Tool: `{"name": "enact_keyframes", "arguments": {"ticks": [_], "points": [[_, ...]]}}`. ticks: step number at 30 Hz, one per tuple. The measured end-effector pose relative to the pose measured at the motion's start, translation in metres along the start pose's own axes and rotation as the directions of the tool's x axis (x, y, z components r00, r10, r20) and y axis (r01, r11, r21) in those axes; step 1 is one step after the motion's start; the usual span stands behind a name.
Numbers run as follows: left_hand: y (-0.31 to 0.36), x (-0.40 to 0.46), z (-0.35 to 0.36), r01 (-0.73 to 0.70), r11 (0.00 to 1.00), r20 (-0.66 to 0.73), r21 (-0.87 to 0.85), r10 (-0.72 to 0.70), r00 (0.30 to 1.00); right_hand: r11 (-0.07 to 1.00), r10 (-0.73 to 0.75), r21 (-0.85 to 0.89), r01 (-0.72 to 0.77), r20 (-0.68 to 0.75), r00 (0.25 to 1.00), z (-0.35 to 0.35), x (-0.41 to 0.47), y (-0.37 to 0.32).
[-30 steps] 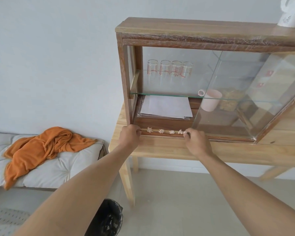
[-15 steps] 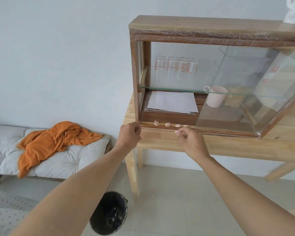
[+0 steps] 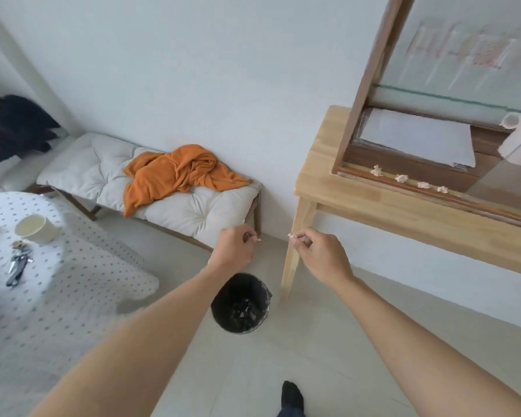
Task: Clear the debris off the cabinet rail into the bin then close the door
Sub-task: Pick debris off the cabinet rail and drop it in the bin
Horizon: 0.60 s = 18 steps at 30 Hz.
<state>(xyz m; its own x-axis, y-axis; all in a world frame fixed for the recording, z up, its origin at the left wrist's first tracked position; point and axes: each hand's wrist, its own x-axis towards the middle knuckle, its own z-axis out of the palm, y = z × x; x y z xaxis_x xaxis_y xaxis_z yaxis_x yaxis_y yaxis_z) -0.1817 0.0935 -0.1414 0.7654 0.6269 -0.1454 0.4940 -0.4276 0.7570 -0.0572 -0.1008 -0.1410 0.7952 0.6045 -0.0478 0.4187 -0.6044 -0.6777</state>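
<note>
My left hand and my right hand hover side by side above the floor, left of the cabinet. Each pinches a small pale scrap of debris at its fingertips; the right hand's scrap shows clearly, the left's is only a speck. The black bin stands on the floor below and between both hands, with bits inside. Several crumpled pale debris pieces still lie along the cabinet rail. The glass sliding door covers the right part of the cabinet; the left part is uncovered.
The cabinet sits on a light wooden table whose leg stands right of the bin. A cushioned bench with an orange cloth lines the wall. A dotted tablecloth with a cup and keys is at left.
Both hands came away from the cabinet rail, down and left, each carrying a scrap. My view swung down toward the floor, bringing the bin fully into sight.
</note>
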Motion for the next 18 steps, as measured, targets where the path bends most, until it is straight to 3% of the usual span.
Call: {"name": "enact_keyframes", "arguments": {"ticks": [9, 13, 18], "points": [[-0.135, -0.004, 0.034, 0.294, 0.952, 0.094, 0.089, -0.302, 0.949, 0.974, 0.036, -0.225, 0.036, 0.309, 0.950, 0.155, 0.026, 0.038], [-0.182, 0.014, 0.054, 0.338, 0.927, 0.189, 0.161, -0.366, 0.911, 0.958, 0.063, -0.281, 0.062, 0.416, 0.907, 0.213, 0.049, 0.057], [-0.206, 0.022, 0.065, 0.347, 0.916, 0.229, 0.201, -0.388, 0.893, 0.955, 0.108, -0.296, 0.024, 0.421, 0.901, 0.230, 0.052, 0.074]]}}
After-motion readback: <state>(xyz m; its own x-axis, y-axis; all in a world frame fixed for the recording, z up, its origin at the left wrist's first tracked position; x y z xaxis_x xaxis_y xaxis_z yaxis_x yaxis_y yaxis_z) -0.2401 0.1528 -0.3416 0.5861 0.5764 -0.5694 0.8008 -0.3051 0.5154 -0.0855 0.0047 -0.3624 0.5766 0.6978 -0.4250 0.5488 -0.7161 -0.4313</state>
